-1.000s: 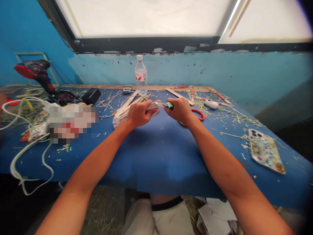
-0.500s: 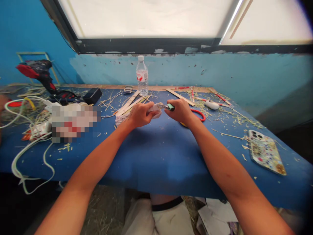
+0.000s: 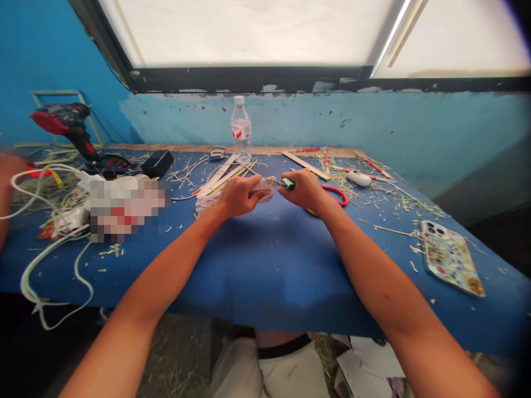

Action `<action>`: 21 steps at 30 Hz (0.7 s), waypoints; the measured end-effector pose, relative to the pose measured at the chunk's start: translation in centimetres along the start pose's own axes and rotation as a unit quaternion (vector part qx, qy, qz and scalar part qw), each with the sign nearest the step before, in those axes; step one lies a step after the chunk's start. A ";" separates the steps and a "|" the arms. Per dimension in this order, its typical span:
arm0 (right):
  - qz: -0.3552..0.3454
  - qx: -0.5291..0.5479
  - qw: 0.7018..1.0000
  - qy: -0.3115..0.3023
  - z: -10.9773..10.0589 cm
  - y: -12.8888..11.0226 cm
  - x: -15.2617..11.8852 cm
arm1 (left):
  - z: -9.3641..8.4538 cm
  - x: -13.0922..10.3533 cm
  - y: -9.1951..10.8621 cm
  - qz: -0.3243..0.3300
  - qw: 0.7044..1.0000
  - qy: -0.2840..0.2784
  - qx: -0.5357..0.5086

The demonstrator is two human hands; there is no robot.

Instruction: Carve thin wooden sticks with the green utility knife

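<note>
My left hand (image 3: 239, 196) is wrapped round a whitish, partly see-through piece (image 3: 264, 190) that looks like plastic or paper. Closed on a tool with a green handle (image 3: 287, 183), my right hand (image 3: 303, 189) is just to the right of it. The tool's metal end reaches the top of the whitish piece; what lies between is too small to tell. Both hands are above the blue table (image 3: 265, 265). Behind my left hand lie a crumpled whitish bundle (image 3: 205, 203) and flat wooden strips (image 3: 218, 177). Red-handled scissors (image 3: 338, 193) lie partly hidden beyond my right wrist.
A water bottle (image 3: 241, 130) stands at the back. To the left are a drill (image 3: 77, 132), a black box (image 3: 157, 163), white cables (image 3: 31, 265) and another person's hand (image 3: 9, 177). A phone (image 3: 451, 257), white mouse (image 3: 359, 178) and shavings lie right.
At the left edge the other person's hand has come further into view, by the red and yellow item. My own hands have barely moved and keep their holds.
</note>
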State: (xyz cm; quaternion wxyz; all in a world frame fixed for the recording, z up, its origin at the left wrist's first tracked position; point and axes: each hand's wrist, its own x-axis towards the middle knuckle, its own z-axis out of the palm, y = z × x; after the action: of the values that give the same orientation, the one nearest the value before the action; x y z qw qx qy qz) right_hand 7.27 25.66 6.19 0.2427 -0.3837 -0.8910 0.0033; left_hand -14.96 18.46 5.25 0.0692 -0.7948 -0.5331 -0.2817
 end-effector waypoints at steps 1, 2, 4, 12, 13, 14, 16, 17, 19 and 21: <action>-0.001 0.003 1.000 -0.003 0.0 0.0 0.0 | 0.0 0.0 0.0 0.000 1.000 -0.001 0.000; -0.001 0.005 1.000 -0.006 -0.1 0.0 0.0 | 0.0 0.0 0.0 -0.001 1.000 -0.002 0.000; -0.001 0.007 1.000 -0.007 -0.1 -0.1 0.0 | 0.0 0.0 0.0 -0.002 1.000 -0.003 0.000; -0.001 0.025 1.000 0.002 0.1 -0.1 0.0 | 0.1 0.0 0.0 0.001 1.000 0.009 0.005; -0.002 0.029 1.000 0.003 0.1 0.0 0.0 | 0.1 0.0 0.0 -0.001 1.000 0.010 0.007; -0.003 0.033 0.999 0.004 0.1 0.0 0.0 | 0.1 0.0 0.0 -0.003 1.000 0.010 0.008; -0.005 0.040 0.999 0.006 0.2 0.0 0.0 | 0.1 0.0 0.0 -0.004 1.000 0.010 0.010; -0.004 0.043 0.999 0.007 0.2 0.0 0.0 | 0.1 0.0 0.0 -0.004 1.000 0.010 0.010; -0.003 0.048 0.999 0.007 0.2 0.0 0.0 | 0.0 0.0 0.0 -0.003 1.000 0.008 0.009; -0.003 0.052 0.999 0.006 0.2 -0.1 0.0 | 0.0 0.0 0.1 -0.004 1.000 0.008 0.007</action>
State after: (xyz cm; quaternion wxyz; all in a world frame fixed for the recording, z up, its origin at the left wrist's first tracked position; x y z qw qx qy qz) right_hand 7.15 25.65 6.06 0.2678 -0.3683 -0.8891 0.0463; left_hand -14.91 18.44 5.24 0.0779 -0.7898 -0.5375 -0.2849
